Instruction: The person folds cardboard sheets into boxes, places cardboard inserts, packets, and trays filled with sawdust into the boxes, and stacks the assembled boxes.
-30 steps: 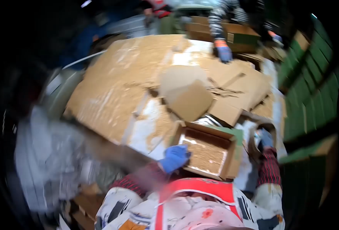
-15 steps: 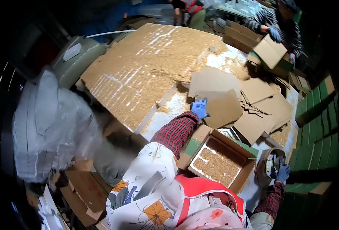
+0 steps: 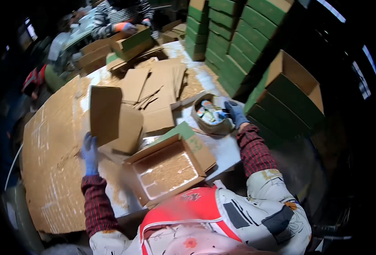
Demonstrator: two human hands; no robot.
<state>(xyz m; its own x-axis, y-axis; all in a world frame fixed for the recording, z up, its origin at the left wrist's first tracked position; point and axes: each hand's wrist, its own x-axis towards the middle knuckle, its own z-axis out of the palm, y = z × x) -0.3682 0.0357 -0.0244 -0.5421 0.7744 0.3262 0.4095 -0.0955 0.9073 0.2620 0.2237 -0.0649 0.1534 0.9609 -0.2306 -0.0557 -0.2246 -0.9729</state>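
My left hand (image 3: pixel 90 155), in a blue glove, is closed on the lower edge of a cardboard sheet (image 3: pixel 105 114) that stands upright. My right hand (image 3: pixel 236 114), also gloved, is at the right rim of a brown round bag (image 3: pixel 200 124). Its fingers are bent over the opening, and what they hold, if anything, is hidden. Small white, blue and orange packets (image 3: pixel 210 114) fill the bag. Between my hands, near my apron, an open green-and-brown carton (image 3: pixel 201 155) contains a white-rimmed tray of tan granular material (image 3: pixel 171 172).
Loose cardboard sheets (image 3: pixel 160 87) lie beyond the carton. A board of tan material (image 3: pixel 54 157) spreads to the left. Stacks of green cartons (image 3: pixel 256 36) rise behind, with open cartons (image 3: pixel 285 93) at right. A co-worker (image 3: pixel 122 17) handles another carton (image 3: pixel 132 42) across the table.
The view has swung to the right. My left hand has lifted a cardboard sheet upright from the pile. My right hand stays by the bag, its fingers now over the opening.
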